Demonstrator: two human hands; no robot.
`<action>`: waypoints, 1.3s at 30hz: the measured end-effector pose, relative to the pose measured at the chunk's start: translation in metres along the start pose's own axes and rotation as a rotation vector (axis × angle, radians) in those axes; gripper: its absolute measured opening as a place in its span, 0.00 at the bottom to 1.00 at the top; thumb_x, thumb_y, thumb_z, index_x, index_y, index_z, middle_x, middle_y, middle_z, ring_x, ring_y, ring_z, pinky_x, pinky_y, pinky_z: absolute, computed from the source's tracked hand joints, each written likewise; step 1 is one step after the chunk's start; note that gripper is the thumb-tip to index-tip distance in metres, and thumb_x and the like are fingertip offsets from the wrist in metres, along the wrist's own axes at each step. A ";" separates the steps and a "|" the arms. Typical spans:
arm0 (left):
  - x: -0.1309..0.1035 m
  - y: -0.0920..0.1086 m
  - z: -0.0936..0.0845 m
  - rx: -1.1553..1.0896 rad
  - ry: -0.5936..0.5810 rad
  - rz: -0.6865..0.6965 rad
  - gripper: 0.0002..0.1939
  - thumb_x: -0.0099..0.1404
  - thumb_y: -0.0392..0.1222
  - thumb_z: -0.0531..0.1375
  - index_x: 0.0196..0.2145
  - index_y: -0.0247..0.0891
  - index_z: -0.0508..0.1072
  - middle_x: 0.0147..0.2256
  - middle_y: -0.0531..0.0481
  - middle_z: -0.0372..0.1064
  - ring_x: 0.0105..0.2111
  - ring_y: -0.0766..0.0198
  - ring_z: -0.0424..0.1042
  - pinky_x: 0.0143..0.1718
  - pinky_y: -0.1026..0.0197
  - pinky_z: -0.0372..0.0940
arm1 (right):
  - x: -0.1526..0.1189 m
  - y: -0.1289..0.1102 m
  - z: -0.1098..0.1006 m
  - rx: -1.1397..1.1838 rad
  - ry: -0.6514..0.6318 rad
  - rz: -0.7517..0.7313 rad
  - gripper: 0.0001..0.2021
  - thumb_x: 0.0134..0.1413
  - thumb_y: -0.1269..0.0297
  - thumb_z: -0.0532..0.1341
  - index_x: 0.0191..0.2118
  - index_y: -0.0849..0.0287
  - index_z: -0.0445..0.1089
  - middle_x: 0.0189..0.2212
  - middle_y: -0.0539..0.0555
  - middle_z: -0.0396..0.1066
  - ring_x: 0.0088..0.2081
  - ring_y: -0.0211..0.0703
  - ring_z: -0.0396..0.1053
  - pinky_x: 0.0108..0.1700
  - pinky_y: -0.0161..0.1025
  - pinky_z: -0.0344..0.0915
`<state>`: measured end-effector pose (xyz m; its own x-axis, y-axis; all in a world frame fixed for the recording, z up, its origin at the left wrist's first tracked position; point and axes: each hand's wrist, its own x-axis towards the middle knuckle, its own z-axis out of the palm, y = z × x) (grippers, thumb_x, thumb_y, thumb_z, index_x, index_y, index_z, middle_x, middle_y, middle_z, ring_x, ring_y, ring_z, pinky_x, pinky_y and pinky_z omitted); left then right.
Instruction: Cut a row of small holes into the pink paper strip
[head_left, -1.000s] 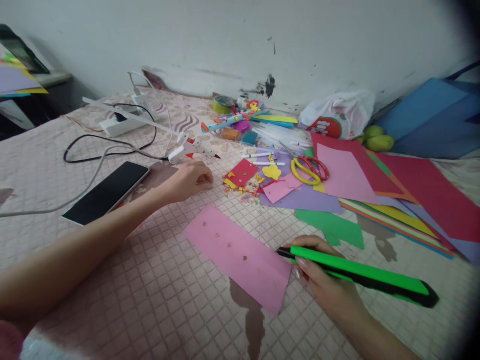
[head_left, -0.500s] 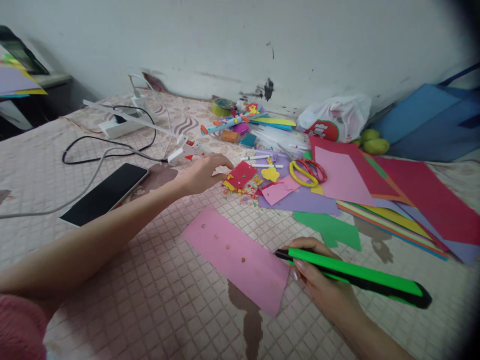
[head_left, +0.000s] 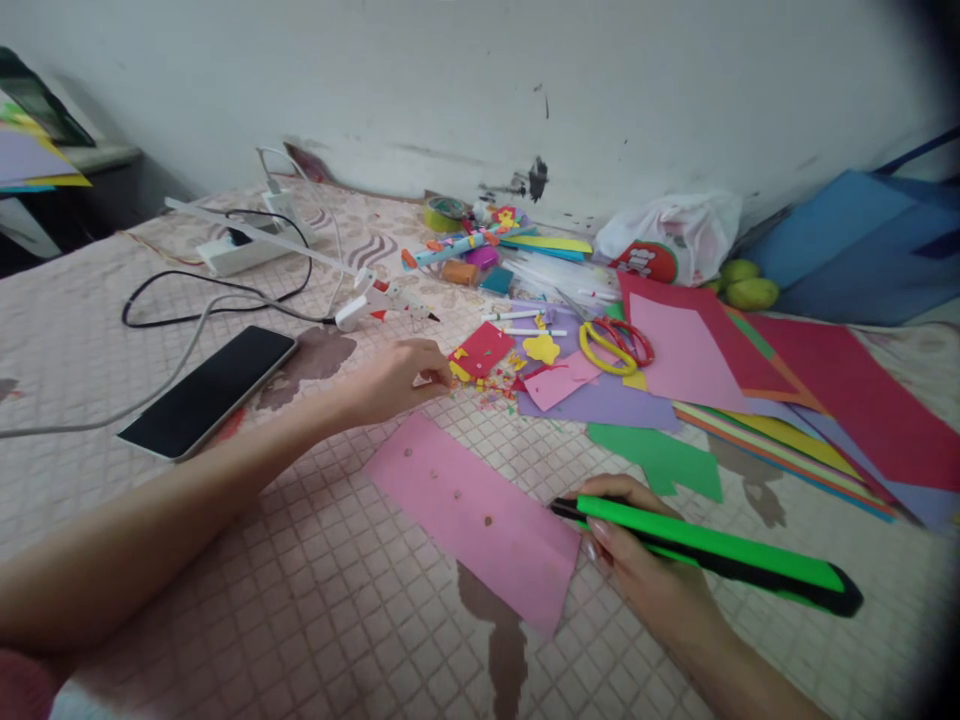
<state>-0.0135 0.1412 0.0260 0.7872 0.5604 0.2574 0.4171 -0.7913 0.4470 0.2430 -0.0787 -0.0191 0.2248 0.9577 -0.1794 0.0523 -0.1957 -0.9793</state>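
My right hand (head_left: 637,560) grips a green and black utility knife (head_left: 712,545), its black tip pointing left over the right end of a pink paper strip (head_left: 465,520). Several small dark spots or holes run along this strip, which lies flat on the patterned cloth. Above the strip's left end is my left hand (head_left: 397,380), fingers curled in towards the thumb; what they pinch, if anything, is hidden. Close to those fingertips lie a red paper piece (head_left: 484,350) and colourful paper scraps (head_left: 487,385). A white glue gun (head_left: 371,302) rests behind the left hand.
Left are a phone (head_left: 214,390), cables and a power strip (head_left: 240,250). Scissors (head_left: 615,345) lie on coloured paper, with a green paper piece (head_left: 660,458) in front. Further back are a plastic bag (head_left: 675,235), green fruit (head_left: 750,290) and a blue bag (head_left: 847,250).
My left hand has drawn back towards me, away from the glue gun's nozzle, and its fingers have curled closer together. My right hand and the utility knife have stayed in place.
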 end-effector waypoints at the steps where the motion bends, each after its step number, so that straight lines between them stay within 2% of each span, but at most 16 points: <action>1: 0.000 0.000 0.002 -0.002 -0.019 0.014 0.06 0.64 0.38 0.59 0.33 0.37 0.77 0.33 0.49 0.74 0.34 0.65 0.72 0.37 0.65 0.64 | 0.000 0.000 0.000 0.003 -0.003 0.006 0.08 0.52 0.58 0.64 0.38 0.52 0.71 0.21 0.47 0.68 0.18 0.35 0.59 0.18 0.32 0.54; 3: 0.001 -0.002 0.005 0.004 -0.022 0.020 0.08 0.65 0.39 0.58 0.36 0.38 0.78 0.35 0.48 0.73 0.35 0.64 0.72 0.39 0.63 0.64 | -0.001 0.000 -0.001 0.007 -0.004 0.013 0.08 0.53 0.59 0.64 0.39 0.51 0.70 0.21 0.48 0.68 0.18 0.35 0.60 0.19 0.32 0.54; 7: 0.003 -0.005 0.011 0.026 0.043 0.005 0.10 0.67 0.40 0.56 0.40 0.36 0.77 0.36 0.45 0.72 0.36 0.63 0.71 0.39 0.62 0.64 | 0.000 0.001 -0.002 -0.005 -0.018 -0.002 0.08 0.52 0.58 0.65 0.38 0.52 0.70 0.22 0.48 0.69 0.19 0.35 0.60 0.19 0.32 0.56; 15: 0.016 0.004 0.020 0.098 0.079 0.051 0.06 0.66 0.34 0.57 0.36 0.34 0.76 0.36 0.45 0.71 0.36 0.62 0.70 0.39 0.62 0.63 | 0.000 -0.002 0.000 0.040 -0.010 0.020 0.08 0.52 0.59 0.65 0.38 0.50 0.70 0.24 0.48 0.71 0.19 0.33 0.59 0.19 0.31 0.55; 20: 0.027 0.004 0.030 0.174 0.065 0.087 0.06 0.64 0.32 0.58 0.32 0.34 0.75 0.33 0.46 0.71 0.35 0.62 0.69 0.39 0.60 0.62 | 0.000 -0.004 0.000 0.012 -0.009 -0.027 0.08 0.52 0.59 0.66 0.38 0.52 0.71 0.30 0.51 0.74 0.21 0.34 0.62 0.20 0.31 0.58; 24: 0.028 0.002 0.027 0.223 0.093 0.087 0.06 0.66 0.34 0.57 0.32 0.33 0.73 0.33 0.46 0.71 0.35 0.61 0.69 0.40 0.59 0.61 | 0.000 -0.003 -0.001 0.006 -0.016 -0.044 0.07 0.52 0.60 0.65 0.38 0.52 0.71 0.29 0.50 0.74 0.20 0.33 0.61 0.20 0.30 0.58; 29: 0.022 0.001 0.010 0.258 0.146 0.087 0.09 0.68 0.36 0.54 0.34 0.34 0.74 0.34 0.45 0.72 0.36 0.60 0.70 0.40 0.58 0.62 | 0.000 -0.002 -0.001 -0.019 -0.018 -0.043 0.06 0.53 0.63 0.64 0.37 0.51 0.71 0.26 0.49 0.72 0.19 0.32 0.59 0.19 0.30 0.57; 32: 0.014 0.002 0.003 0.266 0.191 0.083 0.09 0.69 0.38 0.55 0.32 0.34 0.72 0.33 0.46 0.72 0.35 0.61 0.71 0.39 0.59 0.62 | 0.001 -0.002 -0.001 -0.037 0.000 -0.056 0.05 0.52 0.64 0.64 0.37 0.52 0.71 0.28 0.49 0.73 0.20 0.33 0.60 0.19 0.30 0.57; 37: -0.005 0.014 0.003 0.249 0.231 0.113 0.15 0.66 0.44 0.61 0.24 0.35 0.68 0.32 0.47 0.73 0.35 0.60 0.72 0.39 0.58 0.63 | 0.001 -0.001 -0.002 -0.068 0.000 -0.090 0.06 0.53 0.64 0.63 0.39 0.52 0.71 0.31 0.50 0.73 0.24 0.35 0.64 0.23 0.31 0.62; 39: -0.014 0.026 0.005 0.218 0.241 0.140 0.12 0.66 0.43 0.61 0.27 0.35 0.69 0.34 0.47 0.74 0.37 0.60 0.73 0.40 0.57 0.64 | 0.000 -0.003 -0.002 -0.092 -0.008 -0.096 0.06 0.54 0.64 0.63 0.39 0.52 0.71 0.33 0.51 0.73 0.25 0.36 0.65 0.24 0.31 0.63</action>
<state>-0.0115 0.1111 0.0297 0.7250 0.4635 0.5095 0.4199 -0.8838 0.2066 0.2449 -0.0790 -0.0157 0.2068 0.9745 -0.0866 0.1619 -0.1214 -0.9793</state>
